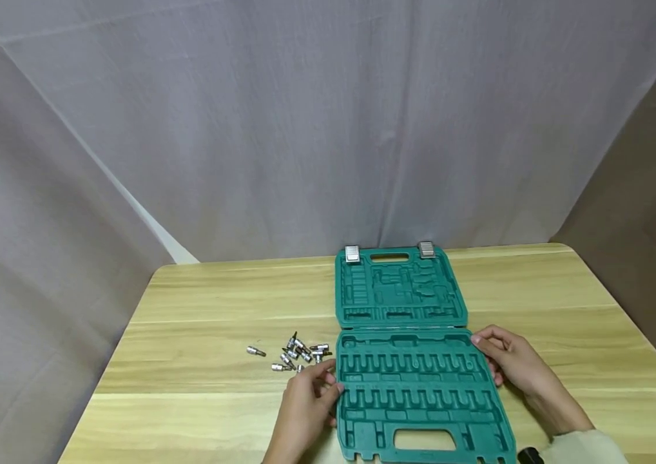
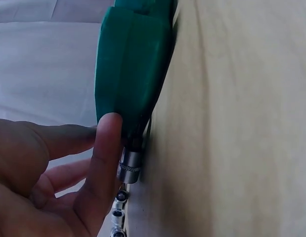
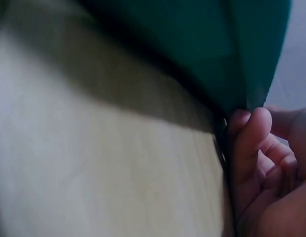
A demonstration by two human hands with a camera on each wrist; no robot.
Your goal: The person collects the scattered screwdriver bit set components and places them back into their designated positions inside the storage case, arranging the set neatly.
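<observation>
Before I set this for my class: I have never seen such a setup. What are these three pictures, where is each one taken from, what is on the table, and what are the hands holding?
No machine here: a person works with two bare hands and wears three cameras. The wide picture comes from the head, looking down at a wooden table. On it lies a green tool case, opened flat, its slots empty as far as can be seen. Beside it lies a small heap of metal bits.

The other two pictures come from cameras on the wrists, very close, so they look odd and tilted. The left hand touches the case's left edge, with one bit by its fingers; whether it grips that bit is unclear. The right hand rests its fingertips on the case's right edge.
</observation>
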